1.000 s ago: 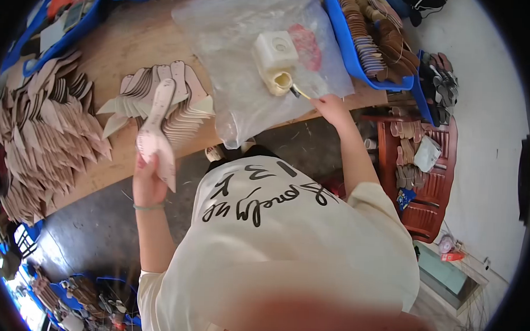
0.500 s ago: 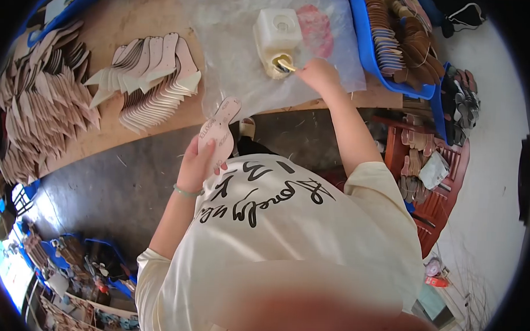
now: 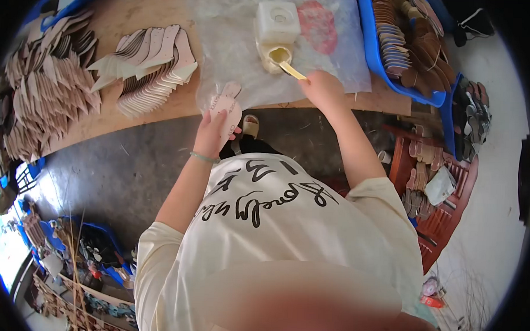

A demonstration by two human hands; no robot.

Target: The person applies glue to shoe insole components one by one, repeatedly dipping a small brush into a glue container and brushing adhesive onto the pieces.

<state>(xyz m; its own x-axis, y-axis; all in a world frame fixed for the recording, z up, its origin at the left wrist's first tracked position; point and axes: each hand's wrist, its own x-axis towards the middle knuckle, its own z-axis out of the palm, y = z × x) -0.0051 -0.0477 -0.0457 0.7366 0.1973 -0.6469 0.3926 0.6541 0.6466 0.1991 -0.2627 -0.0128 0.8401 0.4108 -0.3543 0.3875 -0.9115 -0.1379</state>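
Observation:
My left hand [image 3: 210,133] grips a pale pink insole [image 3: 229,109] with small printed marks, just off the table's front edge. In my right hand [image 3: 324,90] is the yellowish handle of a brush [image 3: 292,70]; its far end is at the mouth of a glue-stained white container [image 3: 277,56], and the bristles are hidden. The container rests on a clear plastic sheet [image 3: 222,47] with a pink patch [image 3: 317,28]. Left of the sheet, a fanned stack of similar insoles [image 3: 157,62] lies on the wooden table [image 3: 121,14].
A larger pile of insoles [image 3: 51,94] covers the table's left end. At the right stands a blue basket [image 3: 378,61] of brown soles. Below it is a reddish wooden rack [image 3: 444,221] with more pieces. Dark floor [image 3: 119,166] shows under the table edge.
The insole in my left hand has moved right, away from the fanned stack, toward the plastic sheet. My right hand has brought the brush to the container's mouth, and its handle now tilts differently.

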